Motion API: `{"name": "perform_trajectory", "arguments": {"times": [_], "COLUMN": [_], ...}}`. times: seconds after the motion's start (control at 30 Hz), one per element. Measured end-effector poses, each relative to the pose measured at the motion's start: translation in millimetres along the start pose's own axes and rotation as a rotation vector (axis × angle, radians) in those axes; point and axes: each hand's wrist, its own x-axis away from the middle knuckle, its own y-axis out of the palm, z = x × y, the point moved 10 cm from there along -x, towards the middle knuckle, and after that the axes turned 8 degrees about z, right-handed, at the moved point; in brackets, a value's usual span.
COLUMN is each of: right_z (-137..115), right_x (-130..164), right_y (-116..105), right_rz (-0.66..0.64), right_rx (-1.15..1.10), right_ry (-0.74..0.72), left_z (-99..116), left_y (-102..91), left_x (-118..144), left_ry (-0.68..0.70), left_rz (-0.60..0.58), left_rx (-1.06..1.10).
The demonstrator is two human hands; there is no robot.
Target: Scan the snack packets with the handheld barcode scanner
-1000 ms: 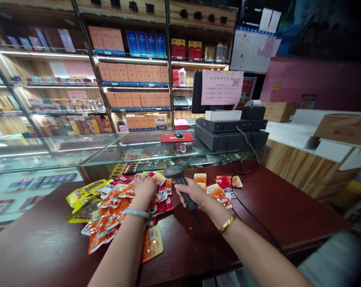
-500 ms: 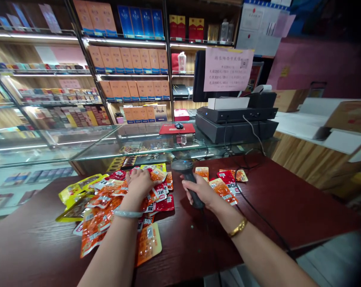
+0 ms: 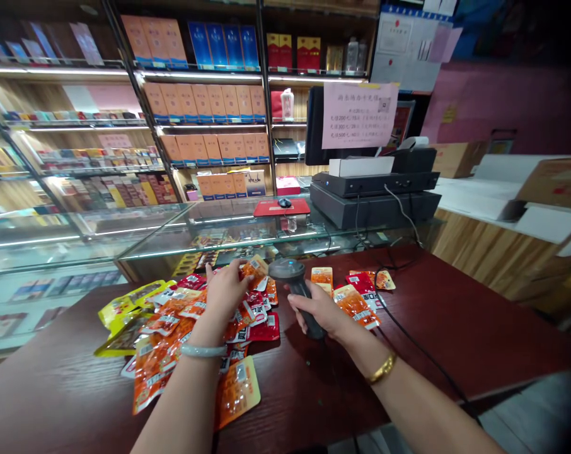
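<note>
My right hand point(image 3: 317, 308) is wrapped round the handle of a dark barcode scanner point(image 3: 288, 270), its head turned toward the left. My left hand point(image 3: 226, 287) grips a small orange snack packet point(image 3: 256, 268), tilted up in front of the scanner head. Below that hand lies a heap of orange and red snack packets point(image 3: 160, 359), with yellow packets point(image 3: 129, 309) at its left side. The fingertips of my left hand are partly hidden behind the packet. To the right of the scanner lie several more orange and red packets point(image 3: 356, 306).
The brown tabletop point(image 3: 437, 309) carries a black cable point(image 3: 408, 340) on the right. Behind it stands a glass display counter point(image 3: 210, 221) with a mouse point(image 3: 284, 202) on a red mat and a black cash drawer point(image 3: 375, 205). Boxed goods fill the shelves point(image 3: 200, 126).
My left hand has lifted an orange packet off the heap, tilting it up near the scanner. The yellow packet at the back of the heap no longer shows. My right hand still holds the scanner.
</note>
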Motion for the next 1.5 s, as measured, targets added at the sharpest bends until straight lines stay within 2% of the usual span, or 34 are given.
{"name": "perform_trajectory", "arguments": {"times": [0.1,0.2,0.3,0.4,0.5,0.57,0.63,0.7,0.77,0.83,0.87,1.0,1.2,1.37,1.5], "right_z": [0,-1,-2,-5,-9,-13,-16,-18,-19,-19,-19,-20,-18,-16,-14], "right_x": [0,0,0,2,5,7,9,9,9,9,9,9,12,13,10], "right_y": [0,-1,0,1,2,3,5,5,5,5,5,5,7,11,11], "right_rz": [-0.002,0.006,0.005,0.002,0.007,0.004,0.000,0.002,0.011,0.016,0.017,0.006,-0.001,-0.030,-0.046], "right_rx": [0.005,0.006,0.005,0.007,-0.014,-0.031,-0.044,-0.056,-0.060,-0.057,-0.055,-0.030,0.021,0.063,0.054], "right_ry": [0.002,-0.007,-0.013,-0.022,-0.033,-0.046,-0.055,-0.059,-0.064,-0.065,-0.064,-0.076,-0.070,-0.077,-0.085], "left_z": [-11,-25,-31,-28,-15,-8,-7,-6,6,19,22,19,13,18,14], "left_y": [4.7,3.8,-16.9,-38.3,-39.5,-28.5,-7.8,20.8,45.0,52.6,52.0,46.5,55.5,56.0,58.2], "left_x": [-4,-7,-6,4,12,15,19,24,29,29,29,28,24,18,18], "left_ry": [-0.024,-0.126,-0.217,-0.283,-0.299,-0.327,-0.435,-0.605,-0.721,-0.723,-0.702,-0.600,-0.454,-0.288,-0.319], "left_rz": [-0.032,-0.011,0.174,0.361,0.413,0.390,0.326,0.213,0.070,-0.022,-0.031,-0.017,-0.084,-0.094,-0.110], "left_rx": [0.043,0.131,0.251,0.349,0.444,0.536,0.720,1.023,1.352,1.559,1.589,1.373,1.051,0.931,0.887]}}
